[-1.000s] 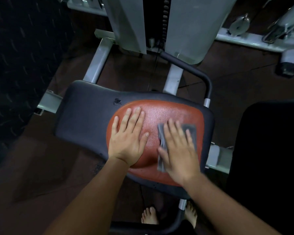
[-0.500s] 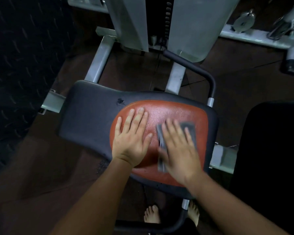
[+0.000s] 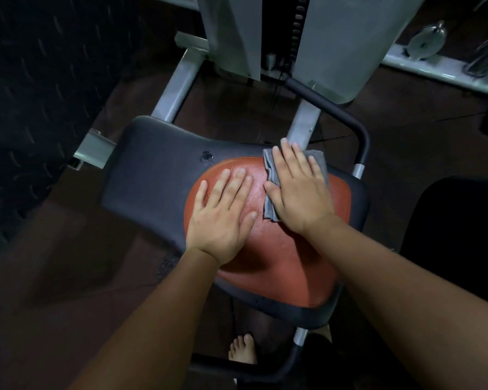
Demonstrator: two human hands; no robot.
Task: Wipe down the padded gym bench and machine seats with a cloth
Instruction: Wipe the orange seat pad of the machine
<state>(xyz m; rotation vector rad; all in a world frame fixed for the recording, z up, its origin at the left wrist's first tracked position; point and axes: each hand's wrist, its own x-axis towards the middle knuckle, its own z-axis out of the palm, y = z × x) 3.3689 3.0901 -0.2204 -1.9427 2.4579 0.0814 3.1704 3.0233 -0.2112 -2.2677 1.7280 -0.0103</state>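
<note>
Dark floor [image 3: 68, 277]; one seat [image 3: 152, 178], one cloth [image 3: 268, 205], two hands: left hand [image 3: 223, 218], right hand [image 3: 299, 192]

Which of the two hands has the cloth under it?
The right hand, pressing flat on the grey cloth at the far edge of the seat. The left hand rests bare on the red pad, no cloth beneath.

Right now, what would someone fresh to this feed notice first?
The red-orange panel glows mid-frame on the dark padded seat. Both hands lie flat on it: the left hand bare, the right hand pressing a grey cloth at the panel's far edge. A bare foot shows below the seat's near edge.
</note>
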